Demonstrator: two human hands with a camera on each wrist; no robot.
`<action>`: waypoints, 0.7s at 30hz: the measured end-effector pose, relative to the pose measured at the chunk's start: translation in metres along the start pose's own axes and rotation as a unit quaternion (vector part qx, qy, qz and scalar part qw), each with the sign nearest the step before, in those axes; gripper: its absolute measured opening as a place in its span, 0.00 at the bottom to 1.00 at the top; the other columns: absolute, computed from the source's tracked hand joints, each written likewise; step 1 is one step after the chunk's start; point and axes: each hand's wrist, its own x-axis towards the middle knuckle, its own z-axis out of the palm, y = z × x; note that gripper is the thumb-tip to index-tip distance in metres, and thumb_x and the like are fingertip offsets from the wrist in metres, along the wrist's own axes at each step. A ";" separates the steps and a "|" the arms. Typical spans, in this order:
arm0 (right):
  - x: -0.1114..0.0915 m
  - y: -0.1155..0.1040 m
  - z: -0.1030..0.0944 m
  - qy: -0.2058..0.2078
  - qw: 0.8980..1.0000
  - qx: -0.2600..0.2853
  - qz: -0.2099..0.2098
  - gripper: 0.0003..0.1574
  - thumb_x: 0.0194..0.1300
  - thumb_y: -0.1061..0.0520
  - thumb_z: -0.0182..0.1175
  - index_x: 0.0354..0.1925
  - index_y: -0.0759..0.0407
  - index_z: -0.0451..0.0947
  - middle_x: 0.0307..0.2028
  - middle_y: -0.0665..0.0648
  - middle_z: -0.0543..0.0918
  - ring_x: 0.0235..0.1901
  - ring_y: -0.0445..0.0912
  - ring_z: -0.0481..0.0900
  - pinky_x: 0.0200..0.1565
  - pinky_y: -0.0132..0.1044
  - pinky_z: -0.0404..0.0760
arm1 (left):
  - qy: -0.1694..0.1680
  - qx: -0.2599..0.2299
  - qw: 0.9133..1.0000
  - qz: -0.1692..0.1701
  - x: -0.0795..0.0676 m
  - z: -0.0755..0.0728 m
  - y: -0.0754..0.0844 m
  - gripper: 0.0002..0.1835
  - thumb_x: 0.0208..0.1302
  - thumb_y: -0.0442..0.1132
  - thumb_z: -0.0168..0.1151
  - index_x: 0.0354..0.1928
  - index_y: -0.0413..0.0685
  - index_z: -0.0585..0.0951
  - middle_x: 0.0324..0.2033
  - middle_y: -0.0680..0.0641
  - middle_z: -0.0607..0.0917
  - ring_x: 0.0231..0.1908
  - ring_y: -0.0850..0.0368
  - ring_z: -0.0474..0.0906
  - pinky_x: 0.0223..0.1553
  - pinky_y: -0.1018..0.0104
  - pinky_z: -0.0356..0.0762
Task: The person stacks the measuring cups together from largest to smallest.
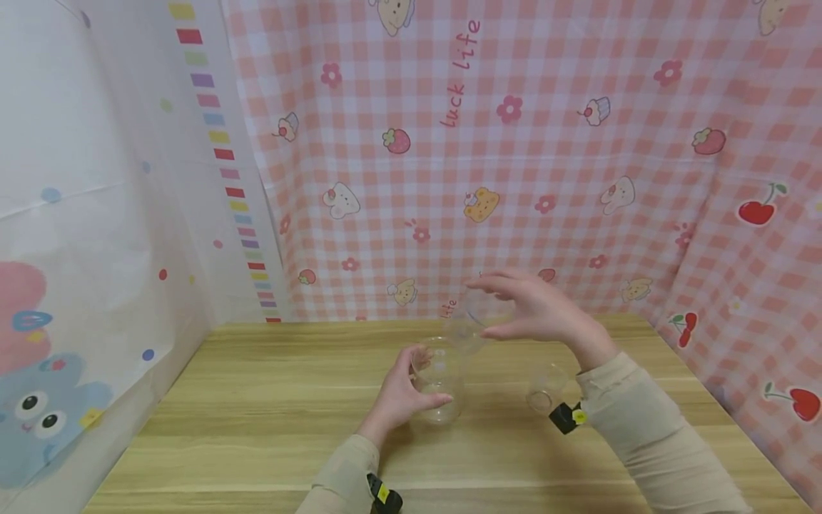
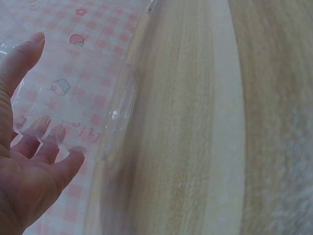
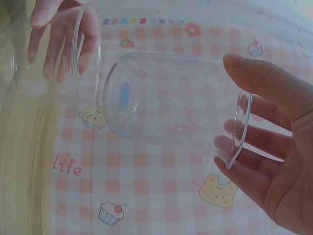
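A clear glass jar [image 1: 444,378] with a narrowed waist stands on the wooden table. My left hand [image 1: 399,394] holds it from the left, thumb in front and fingers behind. Up and to the right, my right hand [image 1: 536,308] grips a clear glass beaker [image 1: 467,330] near its rim, where a small pouring lip [image 3: 228,164] shows in the right wrist view. The beaker hangs tilted, base down, close to the jar's open rim [image 3: 78,58]. Whether the two glasses touch, I cannot tell. Both look to have nothing inside.
Another small clear glass [image 1: 546,387] is on the table to the right, close to my right wrist and its black camera [image 1: 565,418]. Behind the wooden table [image 1: 270,428] hangs a pink checked cloth [image 1: 437,178], with a white printed sheet [image 1: 83,178] at the left.
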 end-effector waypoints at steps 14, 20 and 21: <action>0.013 -0.013 0.015 -0.022 0.999 -0.019 -0.026 0.45 0.49 0.52 0.79 0.65 0.52 0.75 0.61 0.58 0.76 0.56 0.54 0.77 0.52 0.51 0.80 | -0.001 0.006 1.000 -0.007 0.000 -0.001 0.000 0.47 0.47 0.39 0.81 0.67 0.42 0.64 0.63 0.41 0.74 0.61 0.43 0.70 0.58 0.46 0.74; 0.016 -0.012 0.021 -0.031 0.998 -0.022 -0.045 0.44 0.50 0.52 0.79 0.64 0.52 0.75 0.60 0.55 0.76 0.55 0.51 0.77 0.52 0.48 0.81 | -0.001 0.003 1.000 -0.003 0.000 -0.001 0.000 0.46 0.47 0.40 0.81 0.66 0.43 0.64 0.61 0.41 0.74 0.61 0.42 0.71 0.58 0.45 0.74; 0.017 -0.012 0.023 -0.034 0.998 -0.022 -0.048 0.44 0.50 0.52 0.79 0.64 0.53 0.75 0.60 0.55 0.76 0.55 0.51 0.77 0.53 0.48 0.80 | -0.001 0.005 1.000 -0.001 0.000 -0.001 0.000 0.46 0.47 0.40 0.81 0.66 0.43 0.64 0.60 0.41 0.74 0.60 0.42 0.71 0.58 0.44 0.74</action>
